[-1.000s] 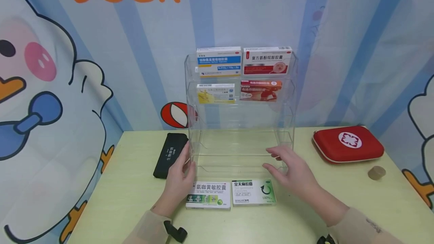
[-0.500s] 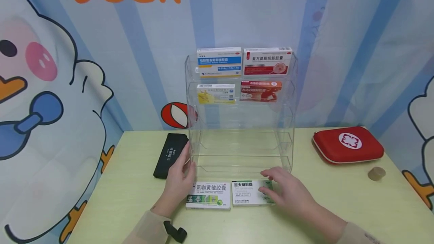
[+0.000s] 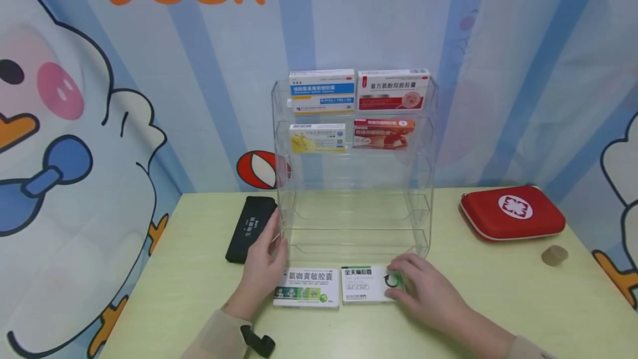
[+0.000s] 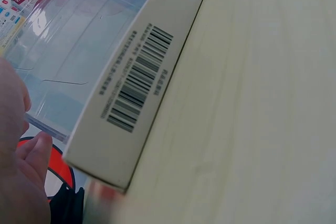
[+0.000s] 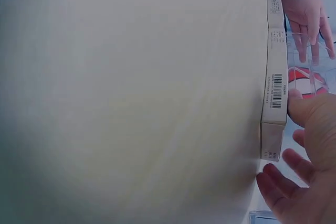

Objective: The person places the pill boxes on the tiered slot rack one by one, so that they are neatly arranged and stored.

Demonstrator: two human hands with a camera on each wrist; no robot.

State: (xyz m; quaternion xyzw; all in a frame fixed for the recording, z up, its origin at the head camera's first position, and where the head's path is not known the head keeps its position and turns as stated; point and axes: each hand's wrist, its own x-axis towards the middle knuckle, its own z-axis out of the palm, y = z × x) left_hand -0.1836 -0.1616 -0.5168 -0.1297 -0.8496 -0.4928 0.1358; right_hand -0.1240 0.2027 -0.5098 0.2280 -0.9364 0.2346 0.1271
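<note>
My left hand (image 3: 263,263) rests at the lower left side of a clear acrylic display rack (image 3: 354,229), its fingers stretched along the side. Just right of its wrist lies a white medicine box (image 3: 306,288) with a green band, its barcode edge large in the left wrist view. Beside that lies a white and green medicine box (image 3: 364,284). Over this box's right end is my right hand (image 3: 430,292), thumb on the box and fingertips by its far edge. In the right wrist view the fingers (image 5: 299,166) are spread past the box's end.
Two medicine boxes, one blue and white (image 3: 322,91) and one red and white (image 3: 392,90), stand on the rack's top tier. Yellow (image 3: 318,138) and red (image 3: 384,134) boxes stand below. A black pouch (image 3: 249,229), red case (image 3: 513,213) and brown stopper (image 3: 554,255) flank the rack.
My right hand has come down from the rack's lower right side to the right end of the white and green medicine box. My left hand has stayed at the rack's left side.
</note>
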